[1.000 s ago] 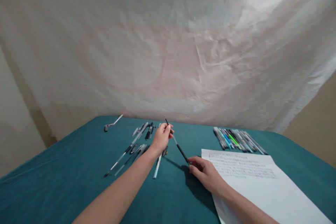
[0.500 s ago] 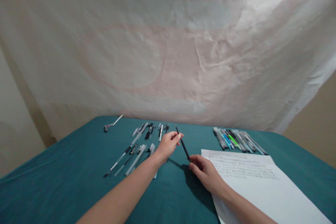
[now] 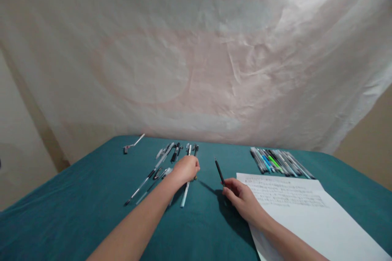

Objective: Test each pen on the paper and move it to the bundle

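In my right hand (image 3: pixel 241 197), closed beside the sheet of paper, is a slim black pen (image 3: pixel 219 172), its thin tip tilted up and away. My left hand (image 3: pixel 185 170) has its fingers curled down among the loose pens left of centre. What its fingertips hold, if anything, is hidden. A light blue pen (image 3: pixel 184 196) sticks out below that hand. Black and clear pens (image 3: pixel 175 152) with caps lie just beyond it. Nearer me, a long clear pen with dark ends (image 3: pixel 139 188) lies left of my forearm, which hides part of the clear pens there.
A row of several pens (image 3: pixel 280 162), one bright green, lies at the back right. The written sheet (image 3: pixel 306 216) covers the right front of the green cloth (image 3: pixel 76 208). At the back left lies a small white-stemmed object (image 3: pixel 134 143). A pale hanging sheet (image 3: pixel 196 69) closes off the back.
My left hand has let go of the black pen's upper end and moved left and down to the loose pens. My right hand still holds the pen, nearly in place.
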The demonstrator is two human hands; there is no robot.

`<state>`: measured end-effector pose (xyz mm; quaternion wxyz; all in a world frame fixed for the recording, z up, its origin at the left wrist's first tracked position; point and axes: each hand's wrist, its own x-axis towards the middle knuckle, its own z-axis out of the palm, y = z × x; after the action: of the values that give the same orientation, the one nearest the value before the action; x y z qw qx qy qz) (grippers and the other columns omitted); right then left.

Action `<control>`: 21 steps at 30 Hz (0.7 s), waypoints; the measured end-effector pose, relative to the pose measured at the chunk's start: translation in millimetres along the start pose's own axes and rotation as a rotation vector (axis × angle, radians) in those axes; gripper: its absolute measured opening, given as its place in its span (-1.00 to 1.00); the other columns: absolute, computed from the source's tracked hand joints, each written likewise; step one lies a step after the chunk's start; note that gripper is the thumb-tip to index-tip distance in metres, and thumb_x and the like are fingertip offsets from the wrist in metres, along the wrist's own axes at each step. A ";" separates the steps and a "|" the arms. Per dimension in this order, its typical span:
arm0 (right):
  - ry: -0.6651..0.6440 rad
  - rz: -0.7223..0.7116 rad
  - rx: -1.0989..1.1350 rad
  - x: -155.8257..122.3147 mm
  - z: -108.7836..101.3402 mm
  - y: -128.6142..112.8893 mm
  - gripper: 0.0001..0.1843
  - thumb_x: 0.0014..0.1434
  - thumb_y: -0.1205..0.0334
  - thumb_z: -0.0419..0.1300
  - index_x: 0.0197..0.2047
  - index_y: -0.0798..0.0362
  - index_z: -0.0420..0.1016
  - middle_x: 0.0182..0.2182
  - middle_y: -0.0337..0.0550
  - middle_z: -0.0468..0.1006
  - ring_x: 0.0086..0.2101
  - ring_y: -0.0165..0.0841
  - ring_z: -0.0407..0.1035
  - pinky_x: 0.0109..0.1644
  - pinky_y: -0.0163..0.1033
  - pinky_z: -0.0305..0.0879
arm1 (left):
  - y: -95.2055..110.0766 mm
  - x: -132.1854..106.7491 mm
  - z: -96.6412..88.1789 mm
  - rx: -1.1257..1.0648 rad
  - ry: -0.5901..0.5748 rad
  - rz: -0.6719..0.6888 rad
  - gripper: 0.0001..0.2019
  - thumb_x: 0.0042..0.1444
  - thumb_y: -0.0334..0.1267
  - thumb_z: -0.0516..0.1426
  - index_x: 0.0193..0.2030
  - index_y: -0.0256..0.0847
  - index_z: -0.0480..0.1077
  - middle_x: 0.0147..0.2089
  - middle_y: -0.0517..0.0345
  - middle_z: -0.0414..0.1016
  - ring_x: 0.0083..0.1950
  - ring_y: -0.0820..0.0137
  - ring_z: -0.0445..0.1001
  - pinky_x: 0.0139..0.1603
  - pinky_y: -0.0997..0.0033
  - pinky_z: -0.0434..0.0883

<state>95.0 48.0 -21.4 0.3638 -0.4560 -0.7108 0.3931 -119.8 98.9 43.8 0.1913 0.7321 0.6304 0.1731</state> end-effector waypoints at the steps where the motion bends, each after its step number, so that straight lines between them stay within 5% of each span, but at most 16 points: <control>1: 0.002 0.000 -0.006 0.0 0.0 0.8 -0.74 0.13 0.10 0.03 -0.20 0.08 0.37 -0.44 -0.22 0.45 -0.47 -0.40 0.30 -0.43 -0.33 0.17 | -1.9 -0.8 -1.5 0.048 -0.001 -0.022 -0.89 -0.10 -0.39 0.13 -0.49 -0.22 0.50 -0.38 0.01 0.55 -0.25 0.27 0.48 -0.18 0.40 0.30; 10: 0.006 0.003 -0.038 1.0 0.8 6.5 -0.74 0.13 0.09 0.03 -0.19 0.07 0.36 -0.45 -0.24 0.45 -0.49 -0.41 0.27 -0.46 -0.34 0.14 | 7.8 -6.5 1.8 0.239 -0.042 -0.117 -0.94 -0.17 -0.41 0.18 -0.50 -0.28 0.50 -0.38 -0.12 0.55 -0.24 0.17 0.52 -0.24 0.36 0.37; 21: 0.003 0.004 0.016 -0.4 0.9 -0.5 -0.74 0.11 0.11 0.05 -0.22 0.09 0.39 -0.46 -0.22 0.45 -0.48 -0.40 0.28 -0.45 -0.34 0.17 | 10.7 -13.2 12.3 0.132 -0.010 -0.060 -0.88 -0.34 -0.53 0.19 -0.67 -0.24 0.45 -0.51 -0.16 0.51 -0.29 0.05 0.51 -0.23 0.21 0.36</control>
<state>94.1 47.3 -21.5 0.3676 -0.4550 -0.7063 0.3987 -106.5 83.7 38.3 0.1507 0.7248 0.6612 0.1216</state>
